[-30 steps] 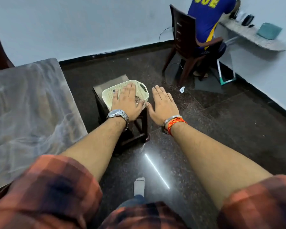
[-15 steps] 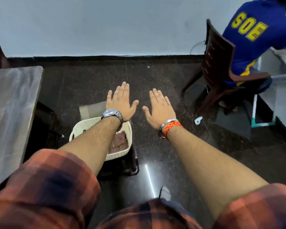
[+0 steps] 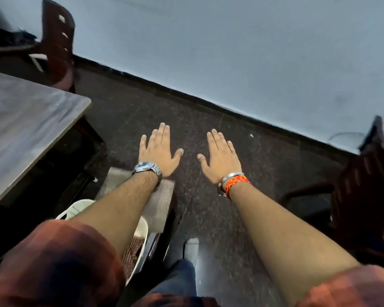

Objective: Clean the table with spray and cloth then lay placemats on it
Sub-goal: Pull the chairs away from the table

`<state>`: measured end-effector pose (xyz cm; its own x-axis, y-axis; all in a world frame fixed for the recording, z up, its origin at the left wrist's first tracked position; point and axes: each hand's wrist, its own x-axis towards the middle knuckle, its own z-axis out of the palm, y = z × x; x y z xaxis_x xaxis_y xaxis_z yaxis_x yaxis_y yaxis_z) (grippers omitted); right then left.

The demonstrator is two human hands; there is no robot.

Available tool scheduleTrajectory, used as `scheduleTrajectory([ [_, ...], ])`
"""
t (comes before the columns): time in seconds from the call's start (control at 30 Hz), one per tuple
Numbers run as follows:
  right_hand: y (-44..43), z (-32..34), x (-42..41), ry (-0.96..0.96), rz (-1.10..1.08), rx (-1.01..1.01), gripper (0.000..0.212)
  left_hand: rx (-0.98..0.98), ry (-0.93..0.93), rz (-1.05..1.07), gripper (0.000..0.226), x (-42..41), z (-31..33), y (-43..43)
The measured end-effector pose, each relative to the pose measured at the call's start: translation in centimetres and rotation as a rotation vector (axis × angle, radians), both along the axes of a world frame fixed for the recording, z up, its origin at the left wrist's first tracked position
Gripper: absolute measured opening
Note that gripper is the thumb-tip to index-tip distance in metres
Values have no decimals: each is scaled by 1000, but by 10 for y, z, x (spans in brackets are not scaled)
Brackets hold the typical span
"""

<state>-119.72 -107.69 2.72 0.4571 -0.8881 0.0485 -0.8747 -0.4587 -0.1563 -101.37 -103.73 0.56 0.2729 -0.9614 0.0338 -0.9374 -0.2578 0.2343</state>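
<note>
My left hand and my right hand are stretched out flat, palms down, over the dark floor, fingers straight and holding nothing. The grey wooden table fills the left side, its corner well to the left of my left hand. A cream plastic basket sits on a small stool under my left forearm; something brown and woven lies inside it, mostly hidden by my arm. No spray bottle or cloth shows.
A dark brown chair stands behind the table at top left. Another dark chair is at the right edge. A pale wall with a black skirting runs across the back. My foot is on the floor below.
The view has swung left and tilted; the seated person has left the frame, and the table and stool look nearer. Both hands stay flat and held out, holding nothing.
</note>
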Motion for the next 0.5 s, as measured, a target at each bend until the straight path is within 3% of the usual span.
scheduleTrajectory([
  [0.5,-359,13,169,31,509,-1,69,-5,-9,496,82,135,14,-279],
])
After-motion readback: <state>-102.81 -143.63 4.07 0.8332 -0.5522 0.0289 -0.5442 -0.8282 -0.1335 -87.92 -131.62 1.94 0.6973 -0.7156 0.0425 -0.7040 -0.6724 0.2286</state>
